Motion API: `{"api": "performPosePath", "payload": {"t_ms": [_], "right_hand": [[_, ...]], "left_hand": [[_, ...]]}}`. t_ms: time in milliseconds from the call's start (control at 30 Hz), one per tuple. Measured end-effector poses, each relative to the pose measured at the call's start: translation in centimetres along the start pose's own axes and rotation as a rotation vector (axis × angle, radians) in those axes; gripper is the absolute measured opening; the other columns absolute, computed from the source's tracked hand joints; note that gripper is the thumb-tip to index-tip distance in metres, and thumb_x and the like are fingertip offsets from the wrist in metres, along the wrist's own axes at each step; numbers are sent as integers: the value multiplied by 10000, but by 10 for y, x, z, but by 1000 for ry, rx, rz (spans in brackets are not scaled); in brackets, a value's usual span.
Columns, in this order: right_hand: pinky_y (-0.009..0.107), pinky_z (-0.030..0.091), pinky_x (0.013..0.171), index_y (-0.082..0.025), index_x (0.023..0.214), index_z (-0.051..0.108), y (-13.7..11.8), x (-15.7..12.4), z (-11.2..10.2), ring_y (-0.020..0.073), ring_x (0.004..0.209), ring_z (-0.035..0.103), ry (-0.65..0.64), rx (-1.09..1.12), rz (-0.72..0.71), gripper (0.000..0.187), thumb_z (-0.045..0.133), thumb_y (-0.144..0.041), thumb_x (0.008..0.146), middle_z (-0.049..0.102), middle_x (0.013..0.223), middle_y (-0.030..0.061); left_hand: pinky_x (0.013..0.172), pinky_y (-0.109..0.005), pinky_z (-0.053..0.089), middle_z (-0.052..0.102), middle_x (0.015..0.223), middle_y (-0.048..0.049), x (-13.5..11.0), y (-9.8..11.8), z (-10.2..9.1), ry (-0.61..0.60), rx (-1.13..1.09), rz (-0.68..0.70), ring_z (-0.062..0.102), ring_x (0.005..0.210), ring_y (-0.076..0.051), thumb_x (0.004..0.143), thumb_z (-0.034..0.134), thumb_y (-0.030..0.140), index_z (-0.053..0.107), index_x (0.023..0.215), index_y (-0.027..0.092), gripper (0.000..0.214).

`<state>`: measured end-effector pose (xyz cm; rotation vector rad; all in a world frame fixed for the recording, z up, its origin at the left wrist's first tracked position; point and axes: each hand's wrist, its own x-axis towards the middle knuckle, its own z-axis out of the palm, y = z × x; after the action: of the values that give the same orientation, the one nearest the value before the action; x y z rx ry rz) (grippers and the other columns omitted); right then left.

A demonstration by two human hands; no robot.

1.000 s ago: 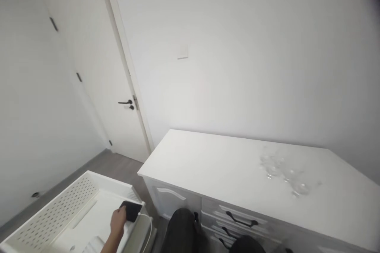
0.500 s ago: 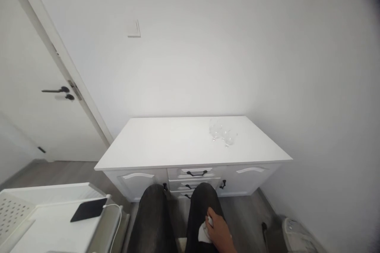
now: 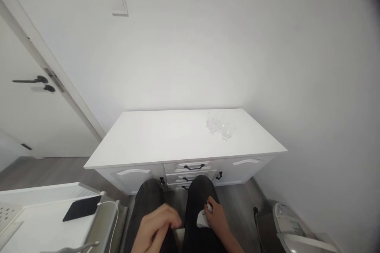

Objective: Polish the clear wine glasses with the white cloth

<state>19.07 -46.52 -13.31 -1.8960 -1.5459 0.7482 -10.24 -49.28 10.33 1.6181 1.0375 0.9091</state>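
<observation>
My right hand [image 3: 216,218] rests on my right thigh, its fingers closed on a crumpled white cloth [image 3: 202,219]. My left hand [image 3: 156,225] is over my left thigh with its fingers bent downward. Its fingertips are smeared by motion, so what lies under them cannot be seen. Neither hand touches the white cabinet [image 3: 166,138] in front of my knees. Several clear glass vessels [image 3: 220,127] stand close together on the right half of its top; their exact shape is hard to make out.
To my left is a white cart [image 3: 44,229] carrying a dark phone [image 3: 82,208] with a white cable [image 3: 114,227]. A grey appliance [image 3: 285,225] sits on the floor at the right. Dark handles [image 3: 194,167] stick out from the cabinet's front. A white door [image 3: 38,118] is at far left.
My left hand has come into view from below, over the left thigh. My right hand still holds the cloth on the thigh. The view has shifted, showing more of the floor appliance.
</observation>
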Motion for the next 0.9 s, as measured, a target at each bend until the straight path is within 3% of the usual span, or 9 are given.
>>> {"api": "performPosePath", "payload": {"t_ms": [100, 233, 300, 400, 467, 533, 633, 733, 900], "right_hand": [[307, 438, 716, -259, 783, 504, -2, 3, 0, 232, 714, 669, 1, 55, -15, 137, 504, -370, 864, 661, 720, 15], [315, 479, 736, -242, 818, 566, 3, 16, -18, 241, 744, 684, 96, 137, -30, 166, 512, -396, 853, 686, 764, 33], [331, 513, 804, -219, 922, 640, 4, 33, -45, 261, 836, 713, 198, 177, -22, 238, 520, -418, 869, 743, 873, 67], [343, 512, 876, -176, 1060, 680, -2, 80, -104, 266, 925, 697, 508, 189, -54, 371, 513, -480, 929, 763, 992, 116], [347, 487, 898, -160, 1072, 683, -7, 123, -144, 260, 936, 676, 678, 147, -83, 397, 499, -485, 936, 749, 1001, 124], [341, 466, 850, -159, 1054, 673, -10, 169, -175, 249, 875, 645, 729, 112, -73, 373, 509, -456, 900, 717, 918, 103], [337, 452, 813, -184, 1006, 657, -7, 230, -202, 227, 800, 605, 691, 74, -84, 312, 497, -405, 856, 672, 861, 71], [374, 473, 840, -215, 961, 648, 3, 274, -216, 254, 834, 604, 598, 17, -46, 264, 523, -390, 807, 677, 894, 77], [474, 507, 1042, -232, 1021, 703, 25, 310, -246, 317, 1105, 627, 341, 49, -235, 373, 634, -476, 747, 690, 1164, 115]], "left_hand": [[999, -465, 562, 785, 1092, -109, 44, 3, 16, 51, 70, 1, 710, 1077, -315, 1026, 540, 535, 813, 989, 373, 319], [1057, -472, 534, 787, 1131, -85, 79, 6, 7, 148, 35, -40, 684, 1130, -337, 983, 639, 477, 820, 1011, 351, 223], [1011, -469, 546, 794, 1064, -90, 106, 11, 0, 193, -57, -86, 693, 1055, -349, 925, 722, 441, 832, 988, 313, 180], [960, -472, 551, 777, 929, -127, 173, 9, 6, 138, -221, -36, 695, 981, -361, 904, 742, 355, 822, 859, 220, 164], [1024, -505, 523, 770, 901, -137, 227, -5, 23, 120, -118, 42, 685, 1030, -391, 867, 769, 301, 810, 824, 212, 107], [1085, -549, 499, 758, 872, -136, 277, -29, 46, 126, 83, 33, 688, 1083, -423, 814, 809, 273, 785, 794, 213, 67], [1216, -600, 406, 770, 1103, -171, 328, -70, 76, 181, 225, 41, 668, 1224, -420, 859, 780, 310, 780, 950, 193, 148], [1287, -544, 351, 710, 1345, -175, 355, -100, 92, 140, 291, 80, 574, 1395, -377, 842, 801, 296, 759, 1129, 178, 313], [1359, -567, 182, 382, 1724, -208, 400, -106, 98, -69, 796, 145, 278, 1643, -372, 920, 734, 564, 514, 1563, 177, 782]]}}
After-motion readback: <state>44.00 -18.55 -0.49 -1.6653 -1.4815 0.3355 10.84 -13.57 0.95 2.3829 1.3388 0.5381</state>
